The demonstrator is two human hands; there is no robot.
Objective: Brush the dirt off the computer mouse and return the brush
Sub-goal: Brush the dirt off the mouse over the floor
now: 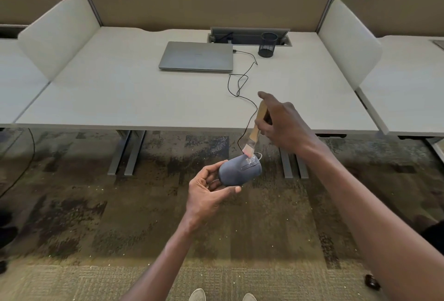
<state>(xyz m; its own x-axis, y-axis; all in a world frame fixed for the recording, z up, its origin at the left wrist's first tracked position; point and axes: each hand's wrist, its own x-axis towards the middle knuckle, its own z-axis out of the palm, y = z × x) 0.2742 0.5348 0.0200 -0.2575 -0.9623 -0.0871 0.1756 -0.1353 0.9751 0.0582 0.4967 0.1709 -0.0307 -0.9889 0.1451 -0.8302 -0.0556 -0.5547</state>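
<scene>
A dark grey wired computer mouse (237,171) is held in the air over the carpet, in front of the desk. My left hand (209,187) grips it from below and the left, thumb under its near side. My right hand (281,122) holds a small brush with a wooden handle (258,120), index finger stretched out along it. The brush's pale bristles (248,153) touch the front top of the mouse, near the buttons. The mouse's black cable (242,84) runs up over the desk edge to the laptop.
A shut grey laptop (197,55) lies at the back of the pale desk (120,98). A black mesh pen cup (267,44) stands right of it, by an open cable hatch (249,36). Padded dividers flank the desk. Patterned carpet (96,204) lies below.
</scene>
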